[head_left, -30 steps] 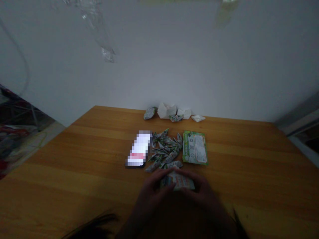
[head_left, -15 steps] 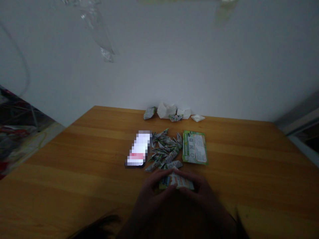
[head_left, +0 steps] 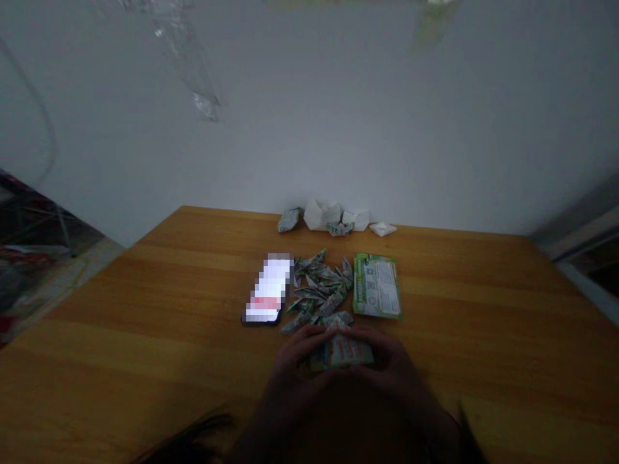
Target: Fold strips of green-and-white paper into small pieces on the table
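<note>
Both my hands are near the table's front edge, closed round a small printed slip of paper (head_left: 342,352). My left hand (head_left: 293,367) pinches its left end and my right hand (head_left: 391,367) pinches its right end. Just beyond my fingers lies a pile of several small folded paper pieces (head_left: 320,290). The scene is dim and my hands are dark, so the fingertips are hard to make out.
A lit phone (head_left: 269,290) lies left of the pile and a green printed sheet (head_left: 377,285) lies right of it. Folded white paper shapes (head_left: 333,218) sit at the wooden table's (head_left: 145,335) far edge by the wall. Clutter stands at the far left.
My hands have shifted slightly forward with the slip, and my fingers now cover more of its top edge. Nothing else on the table has moved.
</note>
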### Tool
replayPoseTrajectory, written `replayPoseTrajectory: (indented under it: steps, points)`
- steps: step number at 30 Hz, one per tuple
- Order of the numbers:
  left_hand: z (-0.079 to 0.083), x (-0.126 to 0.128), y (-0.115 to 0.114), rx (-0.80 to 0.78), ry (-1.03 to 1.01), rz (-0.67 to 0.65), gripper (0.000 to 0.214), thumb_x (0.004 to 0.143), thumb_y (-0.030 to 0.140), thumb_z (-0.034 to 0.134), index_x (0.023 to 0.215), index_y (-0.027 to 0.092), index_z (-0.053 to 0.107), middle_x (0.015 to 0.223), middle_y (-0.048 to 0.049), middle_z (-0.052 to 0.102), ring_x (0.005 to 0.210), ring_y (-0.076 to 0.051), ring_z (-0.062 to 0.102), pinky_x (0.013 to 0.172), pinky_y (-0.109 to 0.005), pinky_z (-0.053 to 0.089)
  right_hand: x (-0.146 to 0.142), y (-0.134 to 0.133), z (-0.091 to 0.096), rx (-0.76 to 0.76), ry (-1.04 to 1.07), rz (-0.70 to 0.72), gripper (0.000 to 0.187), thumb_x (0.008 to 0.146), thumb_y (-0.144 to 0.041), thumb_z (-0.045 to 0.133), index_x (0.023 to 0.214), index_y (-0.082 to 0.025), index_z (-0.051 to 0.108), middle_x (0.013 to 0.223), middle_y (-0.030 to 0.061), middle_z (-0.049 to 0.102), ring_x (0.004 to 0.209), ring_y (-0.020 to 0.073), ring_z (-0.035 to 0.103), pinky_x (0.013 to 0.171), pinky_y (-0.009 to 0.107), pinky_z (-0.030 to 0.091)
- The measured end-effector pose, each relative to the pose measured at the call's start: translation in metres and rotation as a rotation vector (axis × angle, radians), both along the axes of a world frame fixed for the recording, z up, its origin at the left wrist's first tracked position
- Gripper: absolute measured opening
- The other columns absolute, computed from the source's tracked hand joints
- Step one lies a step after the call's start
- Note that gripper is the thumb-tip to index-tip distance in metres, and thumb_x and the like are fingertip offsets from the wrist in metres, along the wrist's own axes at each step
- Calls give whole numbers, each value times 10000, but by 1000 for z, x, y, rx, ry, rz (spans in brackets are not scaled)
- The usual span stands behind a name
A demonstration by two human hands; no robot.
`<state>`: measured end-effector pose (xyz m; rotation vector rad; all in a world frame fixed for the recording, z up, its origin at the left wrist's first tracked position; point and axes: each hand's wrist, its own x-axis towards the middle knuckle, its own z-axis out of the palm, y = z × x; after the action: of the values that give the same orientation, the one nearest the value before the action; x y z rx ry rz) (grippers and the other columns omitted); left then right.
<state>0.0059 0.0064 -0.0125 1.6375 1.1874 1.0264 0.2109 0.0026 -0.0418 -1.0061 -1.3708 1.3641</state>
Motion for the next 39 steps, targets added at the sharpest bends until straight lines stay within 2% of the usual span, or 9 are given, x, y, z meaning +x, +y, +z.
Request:
replayPoseTrajectory:
  steps: [8, 11, 13, 19, 24, 28, 33, 36, 39]
  points:
    - [3, 1, 2, 32, 11, -52, 423, 738, 197, 729, 1148, 285, 678, 1092, -66, 670, 1025, -220, 637, 879, -326, 526, -1, -2, 7, -17, -6, 23, 446, 742, -281, 765, 1175, -291, 659, 1231, 72, 652, 1142, 265, 596, 980, 440, 470]
    - [8, 2, 4, -11, 39, -19, 306, 766, 230, 701, 1068, 272, 725, 1016, -60, 694, 961, -213, 652, 843, -309, 531, -2, -3, 9, -26, -86, 14, 418, 754, -295, 753, 1163, -275, 670, 1197, 75, 679, 1110, 269, 619, 974, 448, 467]
    - [10, 3, 5, -63, 35, -3, 214, 792, 242, 671, 987, 258, 758, 958, -56, 709, 909, -205, 664, 810, -293, 532, -3, -2, 8, -37, -116, 1, 333, 788, -322, 715, 1114, -256, 701, 1135, 78, 712, 1053, 269, 651, 933, 436, 492]
    - [9, 9, 2, -274, -97, 73, 135, 773, 235, 674, 884, 201, 744, 880, -47, 742, 840, -202, 679, 765, -271, 521, -12, -3, 2, -87, -137, -164, 189, 813, -342, 668, 922, -220, 763, 915, 65, 769, 843, 238, 706, 752, 333, 547]
    - [3, 14, 1, -371, -184, 122, 108, 765, 277, 673, 808, 177, 678, 699, -7, 689, 670, -172, 647, 599, -221, 491, -19, -5, 9, -120, -118, -292, 133, 785, -299, 681, 846, -215, 764, 837, 47, 766, 780, 213, 698, 700, 284, 533]
    - [1, 9, 1, -291, -106, 60, 161, 804, 236, 570, 799, 191, 724, 795, -39, 718, 783, -204, 656, 732, -279, 492, -16, -3, 8, -171, -56, -282, 79, 728, -260, 714, 760, -220, 774, 751, 30, 762, 709, 190, 690, 635, 247, 520]
    - [3, 2, 2, -191, -58, 39, 250, 740, 139, 497, 711, 191, 739, 849, -50, 693, 869, -223, 636, 806, -301, 466, -13, -1, 1, -200, -5, -130, 82, 631, -233, 788, 712, -232, 784, 690, 20, 755, 658, 177, 676, 607, 236, 506]
    - [8, 3, 0, -237, -116, 10, 240, 780, 165, 483, 768, 192, 721, 835, -37, 681, 845, -212, 632, 802, -300, 474, -15, -1, 2, -261, 12, -220, 84, 629, -270, 793, 704, -233, 785, 708, 28, 766, 668, 188, 690, 634, 256, 523]
    - [10, 7, -2, -303, -133, -23, 146, 804, 227, 563, 850, 184, 695, 878, -42, 685, 890, -222, 634, 827, -308, 480, -16, -1, 5, -288, 3, -313, 110, 611, -298, 802, 692, -225, 785, 706, 38, 770, 669, 203, 699, 624, 264, 533]
